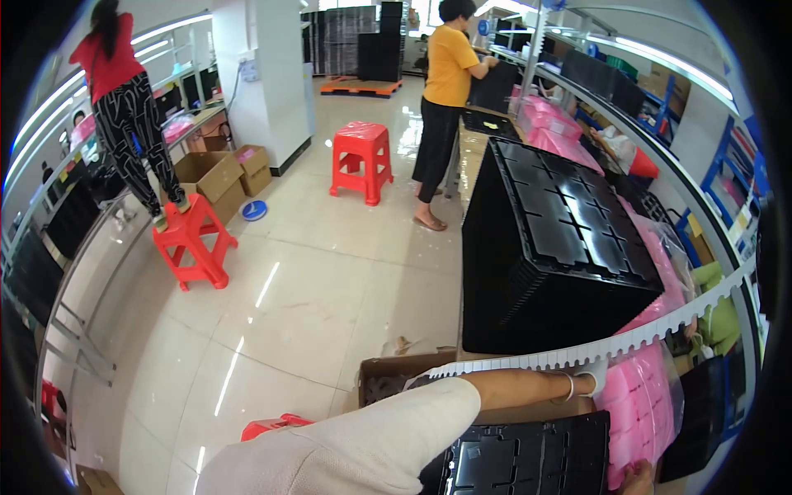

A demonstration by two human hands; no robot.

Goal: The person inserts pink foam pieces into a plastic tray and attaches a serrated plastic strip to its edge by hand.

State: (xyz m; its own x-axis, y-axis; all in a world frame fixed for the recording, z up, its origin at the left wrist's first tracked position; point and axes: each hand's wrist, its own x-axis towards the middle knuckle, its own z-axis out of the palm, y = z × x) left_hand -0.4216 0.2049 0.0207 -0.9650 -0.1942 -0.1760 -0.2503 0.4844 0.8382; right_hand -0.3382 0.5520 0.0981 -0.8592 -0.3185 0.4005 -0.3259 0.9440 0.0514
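Cream knit sleeve (363, 450), ribbed black trays (553, 247)

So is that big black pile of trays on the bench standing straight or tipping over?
Standing straight. The stack of black trays sits flat on the bench, its layers even, top tray level.

Brown cardboard boxes (221, 177) by the white pillar — pink bagged packs (551, 122) along the bench

Black trays (553, 247), red stools (361, 158), pink bags (639, 400), white perforated strip (594, 348), cream sleeve (371, 441).
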